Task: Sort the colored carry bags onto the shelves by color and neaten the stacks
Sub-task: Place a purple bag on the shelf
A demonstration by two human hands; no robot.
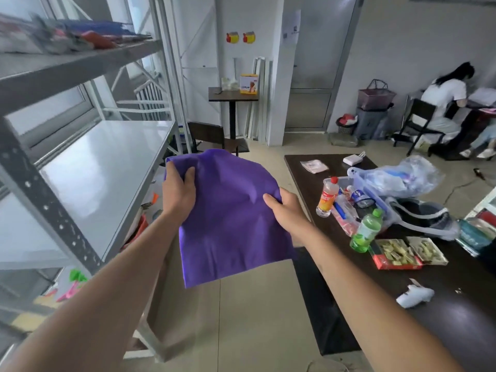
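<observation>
A purple carry bag (228, 218) hangs flat in the air in front of me, over the floor between the shelf unit and the table. My left hand (178, 191) grips its upper left edge. My right hand (285, 208) pinches its right edge, thumb on top. The grey metal shelf (107, 167) to the left is bare at middle height. On the top shelf (67, 63) lies a blurred pile of bags (88, 33) in blue, red and other colors. Green and pink bags (73, 283) show on a lower level, partly hidden.
A dark table (442, 299) at the right carries bottles, plastic bags, snack trays and a crumpled tissue. A small dark table and a chair stand behind the bag. A person sits at a desk at the far right. Tiled floor lies between shelf and table.
</observation>
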